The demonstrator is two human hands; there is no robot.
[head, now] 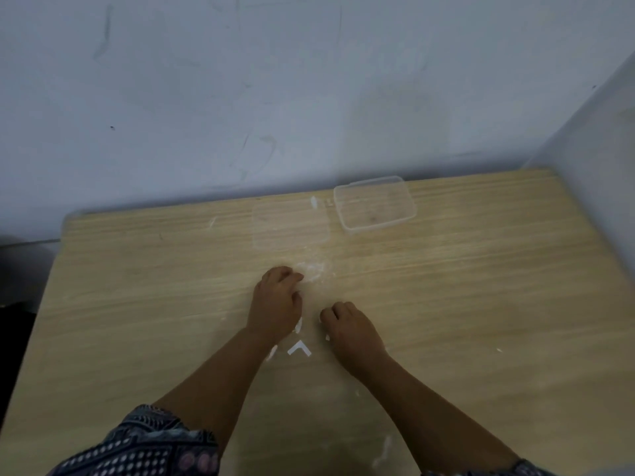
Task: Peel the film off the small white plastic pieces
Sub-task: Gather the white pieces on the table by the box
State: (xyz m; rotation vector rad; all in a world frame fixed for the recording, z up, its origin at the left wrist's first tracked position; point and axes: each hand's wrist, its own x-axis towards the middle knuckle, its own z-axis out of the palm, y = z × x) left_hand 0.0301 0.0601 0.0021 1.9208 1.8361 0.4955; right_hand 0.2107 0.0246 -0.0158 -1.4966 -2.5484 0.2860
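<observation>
Scuffed white wall [309, 80] backs a pale wood worktop [481, 304] where a person's left hand [275, 304] and right hand [350, 329] rest knuckles-up with fingers curled; whether either grips anything cannot be told. One white L-shaped piece [299, 348] lies between the wrists, just behind the hands. Beyond the left hand sits crumpled film [314, 269], then a clear lid [290, 225] and a clear tub [374, 207].
</observation>
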